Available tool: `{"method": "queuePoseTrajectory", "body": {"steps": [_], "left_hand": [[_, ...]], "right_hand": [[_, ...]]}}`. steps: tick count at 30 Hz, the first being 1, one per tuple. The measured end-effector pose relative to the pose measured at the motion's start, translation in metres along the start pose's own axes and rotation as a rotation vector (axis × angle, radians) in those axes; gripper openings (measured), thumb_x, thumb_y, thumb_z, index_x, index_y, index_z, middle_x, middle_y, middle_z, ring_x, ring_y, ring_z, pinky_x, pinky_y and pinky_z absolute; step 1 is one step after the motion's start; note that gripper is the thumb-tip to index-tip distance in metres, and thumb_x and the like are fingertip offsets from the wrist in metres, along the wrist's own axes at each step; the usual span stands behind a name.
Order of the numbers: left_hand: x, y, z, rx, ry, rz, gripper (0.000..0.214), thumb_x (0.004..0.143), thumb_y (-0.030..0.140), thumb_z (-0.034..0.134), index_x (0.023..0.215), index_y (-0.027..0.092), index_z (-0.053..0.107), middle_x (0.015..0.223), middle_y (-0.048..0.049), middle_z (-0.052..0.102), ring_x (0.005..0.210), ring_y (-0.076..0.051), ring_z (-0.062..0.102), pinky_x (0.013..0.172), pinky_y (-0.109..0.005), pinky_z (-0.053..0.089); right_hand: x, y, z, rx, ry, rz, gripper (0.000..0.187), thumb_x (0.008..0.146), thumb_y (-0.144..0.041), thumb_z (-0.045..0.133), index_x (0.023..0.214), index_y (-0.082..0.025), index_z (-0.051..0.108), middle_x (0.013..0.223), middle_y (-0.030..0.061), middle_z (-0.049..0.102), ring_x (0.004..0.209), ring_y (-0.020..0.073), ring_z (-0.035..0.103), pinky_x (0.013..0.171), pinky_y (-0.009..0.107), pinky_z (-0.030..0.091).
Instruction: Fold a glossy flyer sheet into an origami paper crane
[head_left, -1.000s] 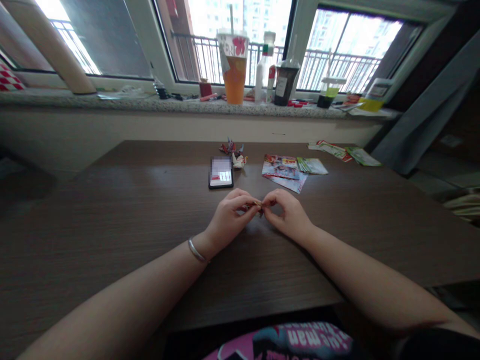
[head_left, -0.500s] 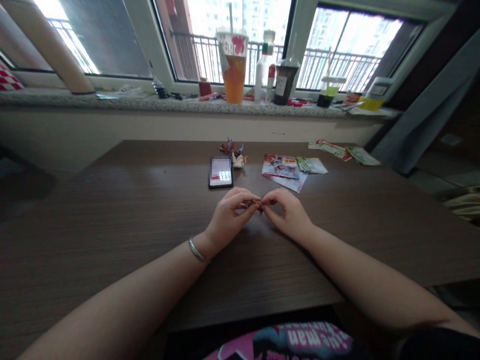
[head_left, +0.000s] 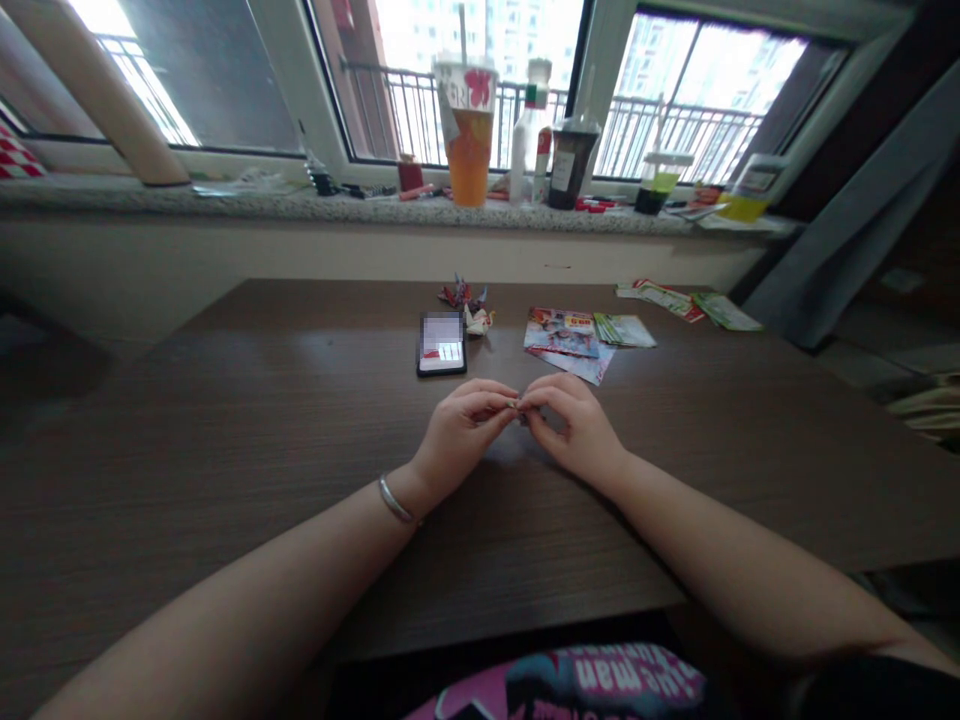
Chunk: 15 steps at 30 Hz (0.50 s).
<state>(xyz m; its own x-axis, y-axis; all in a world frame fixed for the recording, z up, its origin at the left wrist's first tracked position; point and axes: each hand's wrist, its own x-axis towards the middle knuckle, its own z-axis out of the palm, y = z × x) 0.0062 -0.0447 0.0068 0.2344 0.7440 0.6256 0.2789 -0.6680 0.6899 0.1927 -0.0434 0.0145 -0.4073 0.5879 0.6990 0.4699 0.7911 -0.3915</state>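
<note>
Over the middle of the table, my left hand (head_left: 466, 425) and my right hand (head_left: 574, 425) meet fingertip to fingertip. Both pinch a small folded piece of paper (head_left: 523, 419), of which only a sliver shows; the fingers cover the rest. Just beyond my left hand lies a phone (head_left: 442, 345) with a lit, partly blurred screen. Beside it stand a white folded paper figure (head_left: 478, 321) and a red and purple one (head_left: 461, 293), both with pointed tips like origami.
Colourful printed sheets (head_left: 562, 333) and a green-white paper stack (head_left: 625, 331) lie beyond my right hand. More leaflets (head_left: 664, 298) are at the table's far right. On the windowsill (head_left: 360, 208) stand an orange drink cup (head_left: 470, 150), a dark cup (head_left: 570, 165) and a clear bottle (head_left: 521, 150).
My left fingers have drawn closer together and now hide more of the folded paper. My right fingertips have shifted slightly on it. Everything on the table stays put.
</note>
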Motion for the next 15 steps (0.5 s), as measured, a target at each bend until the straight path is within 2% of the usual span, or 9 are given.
{"method": "queuePoseTrajectory", "body": {"steps": [6,15], "left_hand": [[0.0,-0.0025,0.0003,0.015,-0.008,0.037,0.007,0.084,0.024,0.067,0.082,0.02,0.073,0.089,-0.005,0.071,0.082,-0.015,0.066,0.078,-0.031,0.057],[0.0001,0.0025,-0.0008,-0.008,-0.028,0.036,0.006,0.082,0.015,0.067,0.082,0.018,0.073,0.084,-0.004,0.069,0.079,-0.014,0.064,0.072,-0.025,0.055]], "right_hand": [[0.0018,-0.0033,0.0017,0.046,0.014,-0.004,0.017,0.084,-0.012,0.056,0.092,-0.025,0.064,0.093,0.0037,0.063,0.091,0.0183,0.058,0.082,0.037,0.049],[0.0024,-0.002,0.0038,0.135,-0.002,0.012,0.019,0.083,-0.009,0.055,0.091,-0.023,0.064,0.093,0.0043,0.061,0.091,0.0185,0.057,0.082,0.037,0.048]]}}
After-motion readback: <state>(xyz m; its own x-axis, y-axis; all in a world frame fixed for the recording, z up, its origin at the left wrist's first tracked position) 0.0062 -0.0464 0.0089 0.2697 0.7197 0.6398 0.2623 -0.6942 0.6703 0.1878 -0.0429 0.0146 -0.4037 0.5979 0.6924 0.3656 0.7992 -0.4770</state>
